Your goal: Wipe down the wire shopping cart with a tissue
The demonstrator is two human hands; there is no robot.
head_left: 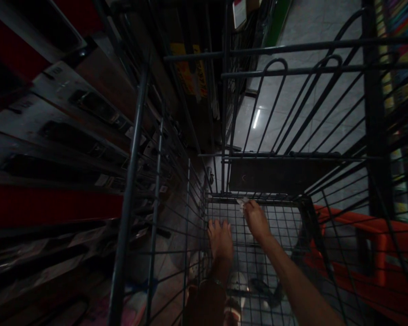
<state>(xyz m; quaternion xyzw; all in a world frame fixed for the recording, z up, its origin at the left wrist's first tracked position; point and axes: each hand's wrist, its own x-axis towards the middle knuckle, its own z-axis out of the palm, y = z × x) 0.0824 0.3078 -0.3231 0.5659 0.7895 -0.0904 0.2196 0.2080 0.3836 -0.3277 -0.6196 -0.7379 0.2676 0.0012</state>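
Both my hands are down inside a dark wire shopping cart (136, 149), over its mesh bottom (285, 222). My right hand (257, 220) is closed on a crumpled white piece, perhaps a tissue (242, 203), near the far end of the mesh. To its left, my left hand (220, 237) rests on or just above the wires with its fingers spread, holding nothing. A dark flat panel (279, 175) sits behind the bars just beyond my hands. The dim light hides fine detail.
Packaged goods (88, 104) hang on a rack close along the left side. An orange plastic basket (355, 240) stands at the right, beyond the cart's wires. Grey tiled floor (302, 99) shows ahead, with colourful shelf goods (406, 27) at the far right. A yellow sign (188, 68) hangs beyond.
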